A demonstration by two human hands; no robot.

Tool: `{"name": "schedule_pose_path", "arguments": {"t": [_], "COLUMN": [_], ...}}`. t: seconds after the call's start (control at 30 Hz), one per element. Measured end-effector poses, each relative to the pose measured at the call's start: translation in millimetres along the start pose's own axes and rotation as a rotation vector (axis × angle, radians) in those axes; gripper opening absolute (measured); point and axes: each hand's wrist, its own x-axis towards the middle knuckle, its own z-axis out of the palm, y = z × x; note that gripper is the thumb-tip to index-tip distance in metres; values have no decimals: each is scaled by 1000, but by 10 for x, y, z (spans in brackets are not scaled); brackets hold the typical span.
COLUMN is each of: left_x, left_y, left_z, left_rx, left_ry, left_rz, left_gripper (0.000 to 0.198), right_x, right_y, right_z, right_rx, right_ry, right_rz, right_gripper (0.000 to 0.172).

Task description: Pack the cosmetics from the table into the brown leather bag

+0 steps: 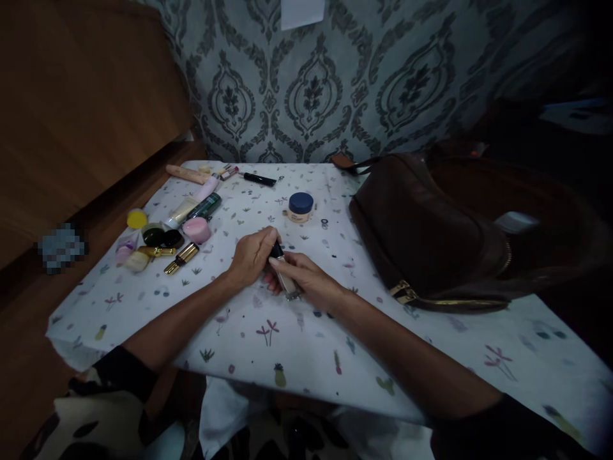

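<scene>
A small glass bottle of beige liquid (pixel 288 285) with a black cap is held between my two hands above the middle of the table. My left hand (pixel 253 257) is closed round the black cap at the bottle's upper end. The fingers of my right hand (pixel 306 278) wrap round the glass body, with the thumb lying along it near the cap. Just beyond my hands stands a jar with a dark blue lid (pixel 301 206), which neither hand touches.
A patterned white cloth (pixel 239 345) covers the table. Cosmetics lie at the left, among them a pink rounded item (pixel 196 230), a gold and black tube (pixel 182 258) and a green tube (pixel 205 206). A black tube (pixel 259 179) lies behind. An open brown bag (pixel 421 223) fills the right.
</scene>
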Motion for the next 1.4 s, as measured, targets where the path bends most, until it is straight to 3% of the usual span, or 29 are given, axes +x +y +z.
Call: {"name": "schedule_pose_path", "arguments": {"t": [0.23, 0.37, 0.57, 0.77, 0.93, 1.07, 1.2, 1.4], "left_x": [6, 24, 22, -37, -58, -87, -164, -225], "left_y": [-24, -19, -14, -144, -184, -133, -48, 65], "left_z": [9, 27, 76, 173, 192, 183, 219, 310], "left_rx": [-49, -139, -152, -63, 2, 33, 10, -104], "left_ry": [35, 20, -112, -112, -142, -96, -90, -193], "left_rz": [-98, -124, -134, 29, 122, 176, 59, -30], "left_gripper": [62, 62, 44, 102, 125, 123, 99, 78], "right_x": [33, 24, 52, 82, 121, 146, 145, 150], "right_y": [45, -10, -74, -91, -38, -2, -49, -143], "right_z": [36, 14, 3, -8, -34, -55, -127, -158], "right_rx": [49, 102, 290, 428, 556, 584, 579, 653], "right_ry": [101, 134, 241, 247, 295, 232, 183, 356], "right_rz": [-92, 23, 105, 62, -4, 15, -108, -444], "right_gripper": [49, 46, 46, 38, 30, 34, 37, 50]}}
